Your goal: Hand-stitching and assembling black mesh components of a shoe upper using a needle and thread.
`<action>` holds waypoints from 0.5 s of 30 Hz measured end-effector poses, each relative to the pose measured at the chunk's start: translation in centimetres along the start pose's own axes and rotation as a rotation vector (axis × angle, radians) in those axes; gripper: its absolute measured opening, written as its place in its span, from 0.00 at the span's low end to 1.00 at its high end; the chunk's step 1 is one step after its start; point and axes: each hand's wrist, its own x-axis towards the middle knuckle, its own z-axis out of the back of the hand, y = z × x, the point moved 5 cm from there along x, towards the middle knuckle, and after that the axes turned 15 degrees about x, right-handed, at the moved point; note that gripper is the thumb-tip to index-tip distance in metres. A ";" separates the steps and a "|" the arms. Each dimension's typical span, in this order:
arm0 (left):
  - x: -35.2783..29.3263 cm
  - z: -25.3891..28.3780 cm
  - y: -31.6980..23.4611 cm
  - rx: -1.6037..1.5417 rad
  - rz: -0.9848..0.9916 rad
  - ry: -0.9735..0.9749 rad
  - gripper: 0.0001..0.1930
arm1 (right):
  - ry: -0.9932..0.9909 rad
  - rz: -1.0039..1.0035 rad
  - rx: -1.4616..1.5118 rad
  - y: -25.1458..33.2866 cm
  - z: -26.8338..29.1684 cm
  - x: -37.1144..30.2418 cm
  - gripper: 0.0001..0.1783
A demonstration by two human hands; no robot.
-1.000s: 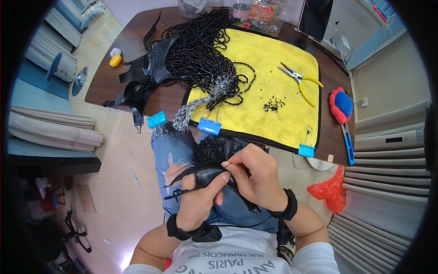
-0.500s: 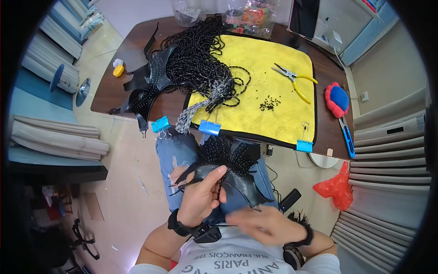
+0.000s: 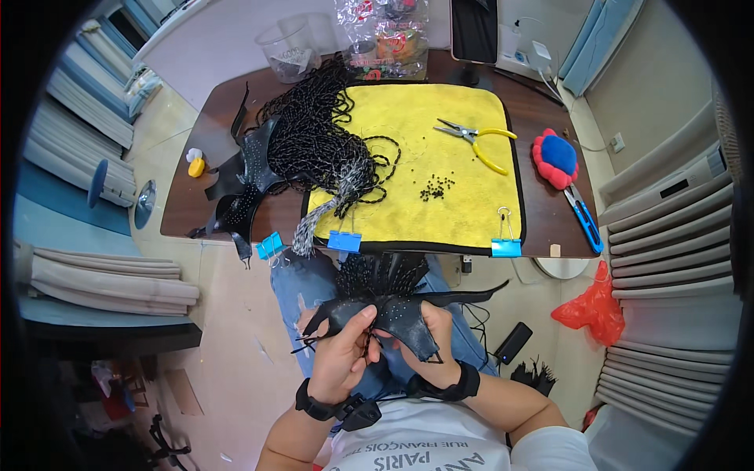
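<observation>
Over my lap I hold a black beaded leather piece with pointed flaps and a fan of bead strands. My left hand grips its left part, fingers curled over the edge. My right hand grips it from underneath on the right, thumb on top. Both wrists wear black bands. On the table ahead lie a yellow cloth, a heap of black bead strings, a small pile of loose black beads and yellow-handled pliers.
Blue binder clips pin the cloth to the brown table's edge. More black leather pieces lie at the left, a red and blue pincushion and a blue cutter at the right. A red bag lies on the floor.
My right hand, pulled back toward my chest half a second ago, has returned to the beaded piece and now grips it. My view has tilted toward the table.
</observation>
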 end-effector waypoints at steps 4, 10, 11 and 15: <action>0.1 -0.1 0.2 0.029 0.003 -0.006 0.10 | 0.025 0.136 -0.168 0.1 0.6 0.2 0.09; 0.5 0.0 1.0 0.037 0.005 0.021 0.09 | 0.052 0.115 -0.212 1.5 1.7 -0.4 0.11; 0.5 -0.1 1.1 0.035 0.008 0.035 0.08 | 0.066 0.057 -0.212 1.8 2.0 -0.6 0.12; 0.6 -0.4 1.2 0.052 -0.027 0.019 0.08 | 0.093 -0.095 -0.230 1.4 3.1 -1.6 0.14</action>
